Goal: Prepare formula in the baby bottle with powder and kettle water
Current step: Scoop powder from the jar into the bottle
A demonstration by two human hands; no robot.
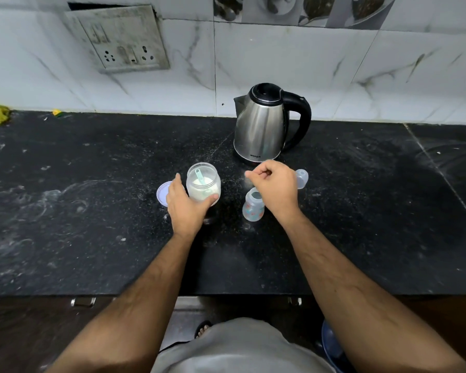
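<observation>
Left hand: fingers and thumb wrapped round the clear plastic powder jar, lid off, holding it upright on the black speckled stone counter. Right hand: fingers curled in, tips pinched together, nothing visible between them; it hovers just past the open mouth of the small clear baby bottle with printed pattern, which stands upright between the two hands, no water visible in it.

Pale green plastic scoop sits inside the jar, bowl down in the white powder.

Step in hand, as I read it: get powder into the bottle. Keep the jar pinned with the left, take the scoop by its handle end, lift level, cross the short gap and tip squarely over the narrow neck, since the counter already shows white dust.

Around:
- round pale lilac jar lid flat beside the left hand
- clear domed bottle cap behind the right hand
- steel electric kettle with black handle, lid shut, behind both, handle to the right.

Obstruction: the right forearm passes close over the light bottle, so it could be knocked.
</observation>
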